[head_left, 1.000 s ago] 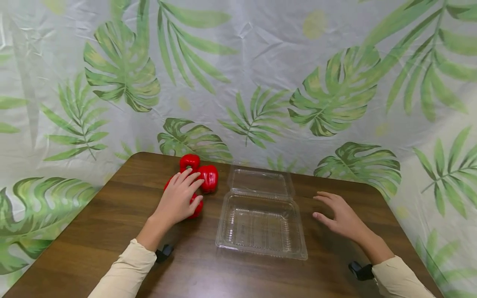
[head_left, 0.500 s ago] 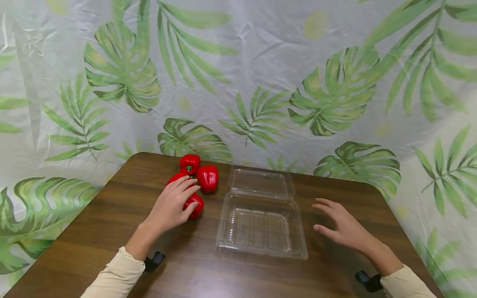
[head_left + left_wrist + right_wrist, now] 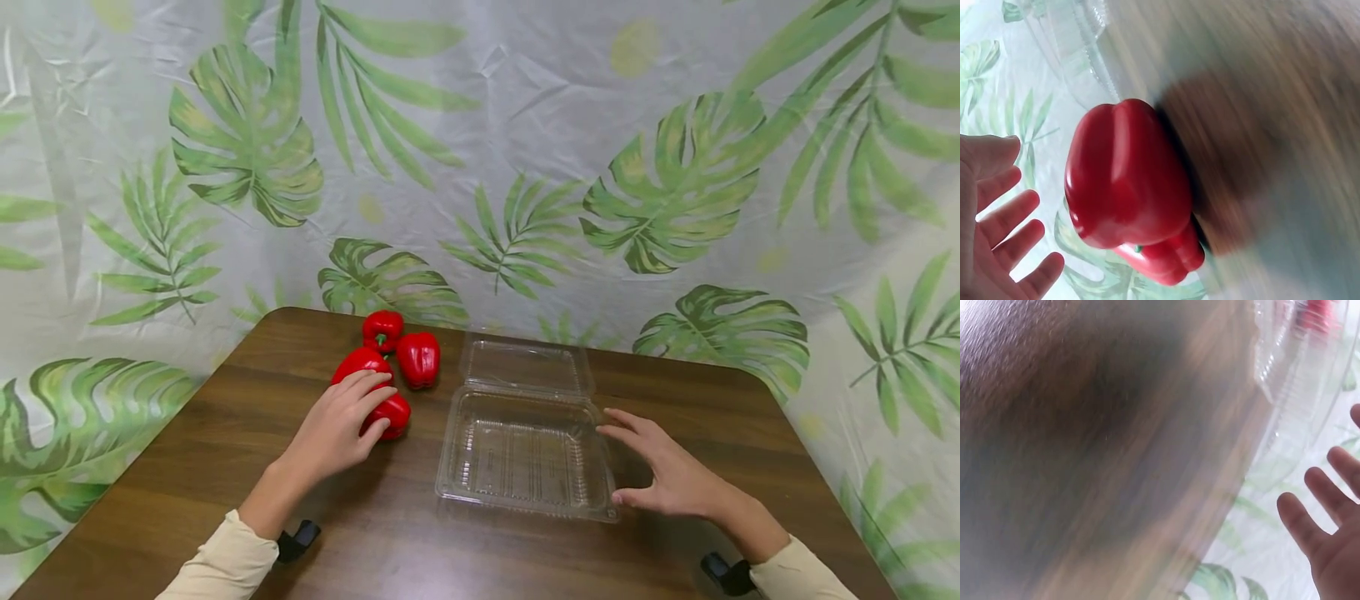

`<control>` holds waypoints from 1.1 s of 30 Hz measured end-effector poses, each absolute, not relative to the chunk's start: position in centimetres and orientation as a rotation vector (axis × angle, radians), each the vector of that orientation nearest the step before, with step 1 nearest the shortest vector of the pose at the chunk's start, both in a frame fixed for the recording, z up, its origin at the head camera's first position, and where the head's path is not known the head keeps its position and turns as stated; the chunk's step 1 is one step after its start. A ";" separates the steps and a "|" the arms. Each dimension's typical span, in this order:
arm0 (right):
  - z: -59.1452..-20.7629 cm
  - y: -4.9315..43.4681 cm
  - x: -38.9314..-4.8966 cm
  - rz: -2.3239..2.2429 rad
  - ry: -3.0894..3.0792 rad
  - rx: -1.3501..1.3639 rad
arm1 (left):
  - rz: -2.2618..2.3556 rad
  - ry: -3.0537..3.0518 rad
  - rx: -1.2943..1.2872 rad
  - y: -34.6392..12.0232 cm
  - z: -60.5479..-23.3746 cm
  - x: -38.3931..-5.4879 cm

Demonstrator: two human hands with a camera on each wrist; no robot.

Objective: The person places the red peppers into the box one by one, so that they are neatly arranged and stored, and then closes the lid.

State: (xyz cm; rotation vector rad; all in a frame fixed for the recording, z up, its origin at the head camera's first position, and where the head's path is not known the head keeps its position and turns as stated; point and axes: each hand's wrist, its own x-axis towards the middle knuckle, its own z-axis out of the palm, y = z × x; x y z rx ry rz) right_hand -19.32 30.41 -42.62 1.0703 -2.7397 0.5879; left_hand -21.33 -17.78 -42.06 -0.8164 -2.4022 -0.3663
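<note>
In the head view my left hand (image 3: 335,423) hovers with spread fingers over the nearest red bell pepper (image 3: 393,412), partly covering it. The left wrist view shows that pepper (image 3: 1125,175) apart from the fingers, with a second one behind it. Another bell pepper (image 3: 363,363) lies just beyond the hand, and two more, a bell pepper (image 3: 383,330) with a green stem and a bell pepper (image 3: 419,359), sit farther back. My right hand (image 3: 670,471), fingers spread, is at the right side of a clear plastic clamshell container (image 3: 525,502), fingertips right at its rim. Nothing is in its grasp.
The container's hinged lid (image 3: 525,367) lies folded back toward the far table edge. The brown wooden table (image 3: 390,533) ends at a leaf-patterned curtain (image 3: 525,125) behind it. Black camera mounts (image 3: 298,540) sit on both wrists.
My left hand has drawn back toward me and lower, uncovering more of the peppers. The right hand has moved left to the container's edge. Peppers and container stay in place.
</note>
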 end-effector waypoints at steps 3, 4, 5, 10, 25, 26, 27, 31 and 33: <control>-43.0 30.1 -19.4 0.601 -2.768 1.088 | -0.373 -2.414 -0.801 -18.2 -42.1 -21.2; -43.2 30.0 -19.4 0.607 -2.776 1.086 | -0.373 -2.417 -0.798 -18.3 -42.2 -21.1; -43.2 30.0 -19.4 0.610 -2.782 1.085 | -0.375 -2.418 -0.797 -18.4 -42.2 -21.1; -43.5 29.8 -19.4 0.612 -2.779 1.077 | -0.380 -2.419 -0.783 -18.8 -42.5 -21.1; -43.8 29.6 -18.9 0.620 -2.761 1.065 | -0.387 -2.439 -0.701 -19.9 -42.9 -20.9; -43.9 29.6 -18.8 0.629 -2.762 1.062 | -0.388 -2.437 -0.669 -20.0 -42.9 -21.0; -43.9 29.6 -18.8 0.642 -2.761 1.057 | -0.390 -2.436 -0.635 -20.0 -42.9 -21.0; -44.1 29.6 -18.7 0.662 -2.759 1.044 | -0.408 -2.455 -0.484 -19.8 -42.8 -21.3; -44.2 29.5 -18.6 0.667 -2.756 1.038 | -0.417 -2.477 -0.429 -19.5 -42.9 -21.5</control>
